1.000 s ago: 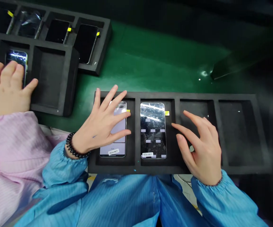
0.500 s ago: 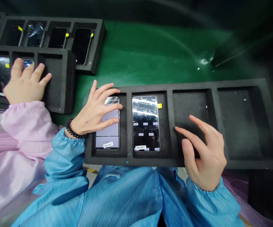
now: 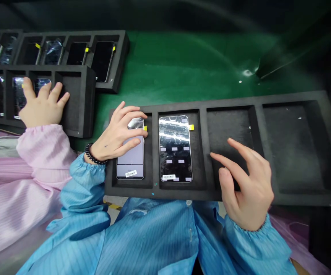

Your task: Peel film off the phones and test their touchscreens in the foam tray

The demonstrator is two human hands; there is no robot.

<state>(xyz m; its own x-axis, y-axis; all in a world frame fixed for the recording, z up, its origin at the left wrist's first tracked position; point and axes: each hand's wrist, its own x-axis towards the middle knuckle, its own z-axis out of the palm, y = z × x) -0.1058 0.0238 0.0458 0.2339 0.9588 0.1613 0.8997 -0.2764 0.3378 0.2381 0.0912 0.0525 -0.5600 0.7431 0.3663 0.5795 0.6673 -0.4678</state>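
In front of me lies a black foam tray (image 3: 179, 193) with several compartments. My left hand (image 3: 119, 131), fingers spread, is over the upper part of a lit smartphone (image 3: 129, 156) in the leftmost compartment. Whether the fingertips touch its screen I cannot tell. A second smartphone (image 3: 175, 168), in the compartment to the right, shows small pale blocks on a dark screen. It has a barcode label and a yellow tab (image 3: 191, 127). My right hand (image 3: 247, 183) is above the third compartment, fingers apart, holding nothing.
At the left, a co-worker's hand (image 3: 43, 105) in a pink sleeve is over another black tray (image 3: 88, 103) with phones. Behind it stands a further tray (image 3: 122, 49) of phones with yellow tabs. The green table (image 3: 177, 68) stretches beyond my tray.
My left hand has drawn in slightly over the left phone, and its yellow tab now shows. My right hand keeps nearly the same pose. The view has shifted slightly.
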